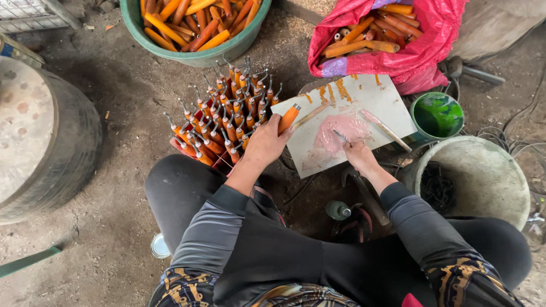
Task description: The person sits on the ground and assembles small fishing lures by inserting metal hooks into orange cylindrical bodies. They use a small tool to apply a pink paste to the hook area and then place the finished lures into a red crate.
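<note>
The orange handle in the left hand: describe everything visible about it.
The orange handle is a short, rounded, wood-like piece with a grey metal collar at its upper end. The left hand grips its lower part, so that end is hidden. It tilts up and to the right, its collar end near the edge of the smeared white board. Whether it touches the board cannot be told. Nothing sticks out of its collar.

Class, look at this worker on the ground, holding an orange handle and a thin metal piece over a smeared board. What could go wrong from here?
1. The right hand dips a thin metal piece into pink paste on the board; paste might smear onto the fingers.
2. The left hand, holding an orange handle, sits beside the upright finished tools; a nudge could topple them.
3. The open green paint tub touches the board's edge and might tip.
</note>
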